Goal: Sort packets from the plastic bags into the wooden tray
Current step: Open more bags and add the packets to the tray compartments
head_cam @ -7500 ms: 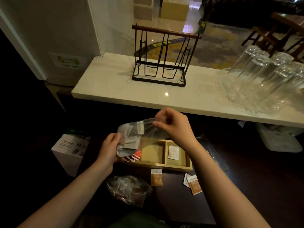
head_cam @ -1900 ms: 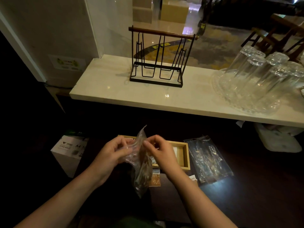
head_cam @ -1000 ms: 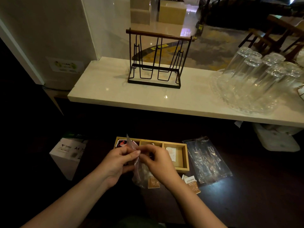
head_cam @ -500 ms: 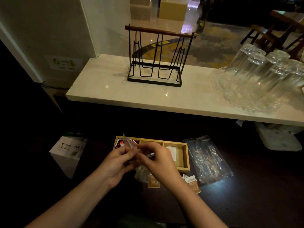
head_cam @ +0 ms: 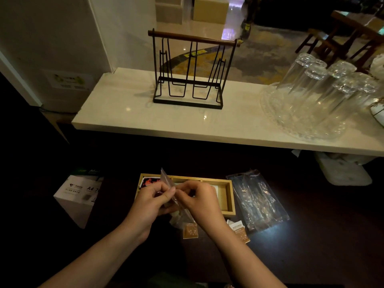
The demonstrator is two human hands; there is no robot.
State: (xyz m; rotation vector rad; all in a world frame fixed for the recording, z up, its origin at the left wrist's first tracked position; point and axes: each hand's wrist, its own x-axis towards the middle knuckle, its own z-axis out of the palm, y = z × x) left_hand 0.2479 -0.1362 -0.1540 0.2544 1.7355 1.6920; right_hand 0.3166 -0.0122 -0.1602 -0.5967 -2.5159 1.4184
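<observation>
My left hand (head_cam: 152, 201) and my right hand (head_cam: 199, 200) pinch the top edge of a clear plastic bag (head_cam: 180, 218) between them, just in front of the wooden tray (head_cam: 228, 196). The bag hangs down to the dark table, and its contents are hard to make out. Both hands cover most of the tray; a red-and-black packet (head_cam: 148, 181) shows in its left compartment. Two brown packets lie on the table in front of the tray, one (head_cam: 190, 231) under the bag and one (head_cam: 240, 230) to the right. A second clear plastic bag (head_cam: 256, 199) lies flat to the right of the tray.
A white A4 paper box (head_cam: 80, 196) stands at the left. Above the dark table runs a pale marble counter (head_cam: 133, 121) with a black wire rack (head_cam: 190, 73) and several upturned glasses (head_cam: 320, 90) on a glass tray. A white object (head_cam: 345, 171) lies under the counter at right.
The first bag was set down flat to the right of the tray. Both hands then took up the second bag and lowered it in front of the tray, fingers working at its top edge.
</observation>
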